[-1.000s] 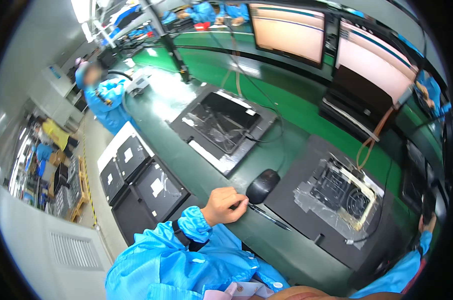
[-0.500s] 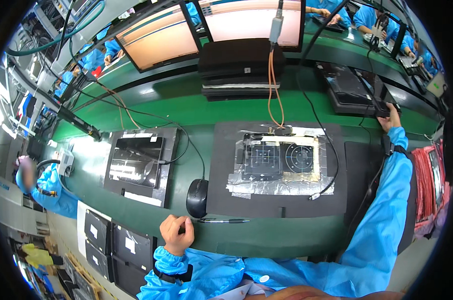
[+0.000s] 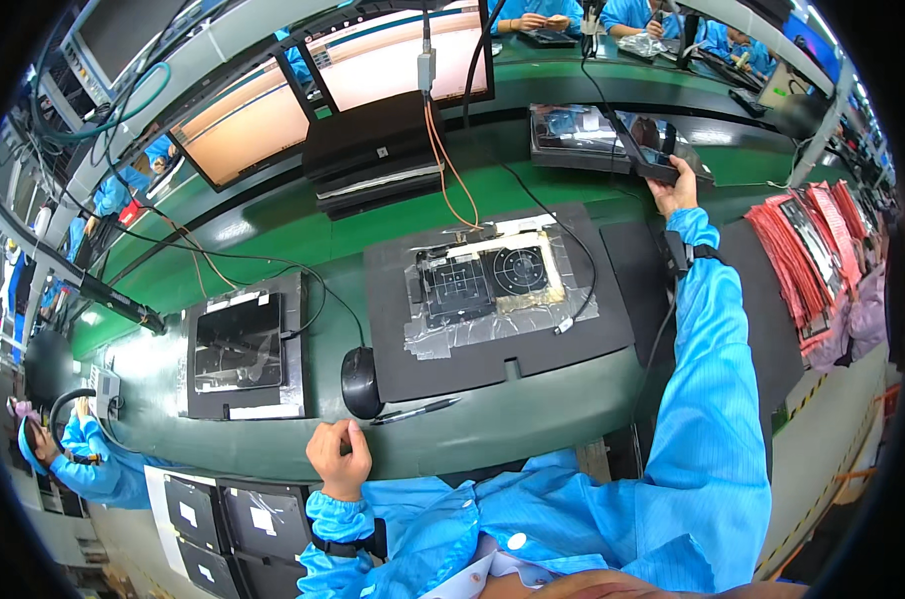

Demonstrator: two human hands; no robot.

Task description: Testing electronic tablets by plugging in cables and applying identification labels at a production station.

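At the far right, my right hand (image 3: 675,187) grips the near edge of a glossy black tablet-like panel (image 3: 656,150), fingers partly hidden behind it. The panel is tilted up and overlaps other dark flat panels (image 3: 572,125) lying on the bench. By the bench's front edge, my left hand (image 3: 338,459) is curled into a loose fist, with nothing visible in it. Just beyond that fist lie a black pen (image 3: 415,410) and a black computer mouse (image 3: 360,383).
A black mat (image 3: 492,344) bears a taped fixture with target patterns (image 3: 485,277). To its left lies a dark screen (image 3: 239,342) on a board. Monitors (image 3: 243,110) and a black box (image 3: 377,150) stand behind; cables hang down. Red sleeves (image 3: 797,250) line the right side.
The view has swung to the right, so the bench appears shifted left. The panel in my right hand now looks tilted up more. My left fist stays near the front edge.
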